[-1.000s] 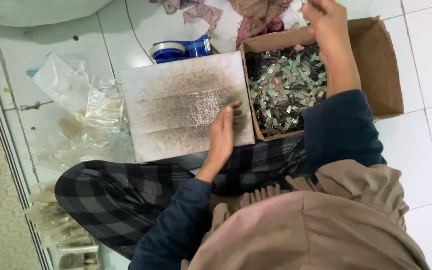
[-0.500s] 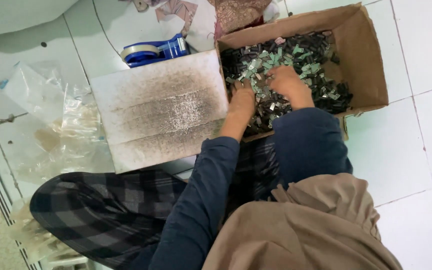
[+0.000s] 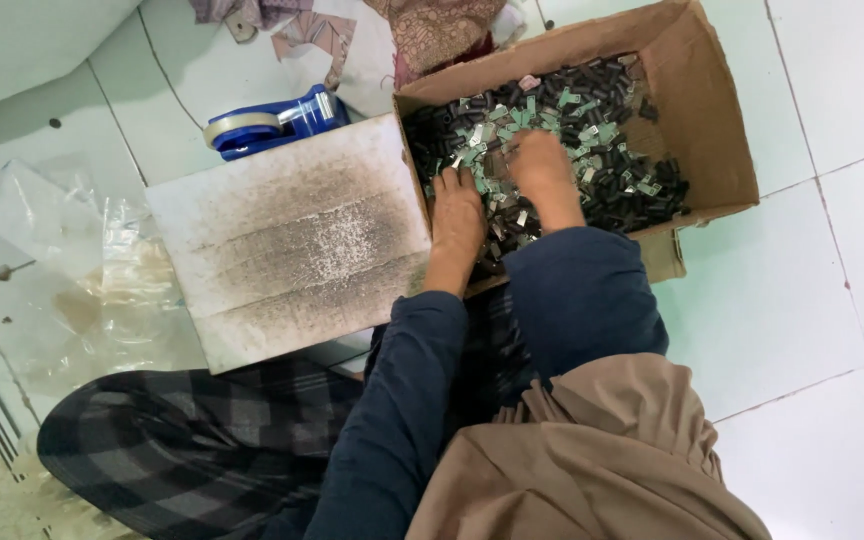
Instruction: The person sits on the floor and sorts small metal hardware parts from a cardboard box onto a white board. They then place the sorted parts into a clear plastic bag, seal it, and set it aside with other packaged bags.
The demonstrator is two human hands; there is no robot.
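My knees are folded on the white tile floor [image 3: 802,300]. My left hand [image 3: 457,215] and right hand [image 3: 544,175] lie palms down, buried in the small dark and metal parts [image 3: 612,130] heaped in the cardboard box [image 3: 722,150]; whether my fingers close on any, I cannot tell. The smudged white board [image 3: 292,240] sits just beside the box, within reach; beyond it, a blue tape dispenser [image 3: 272,120].

box [image 3: 717,150] – matt cardboard | parts [image 3: 612,190] – shiny metal, black plastic

Your open cardboard box [image 3: 717,150] sits on the white tile, flaps up, filled with a loose heap of small dark cylinders and pale green-silver metal pieces [image 3: 602,140] lying jumbled.
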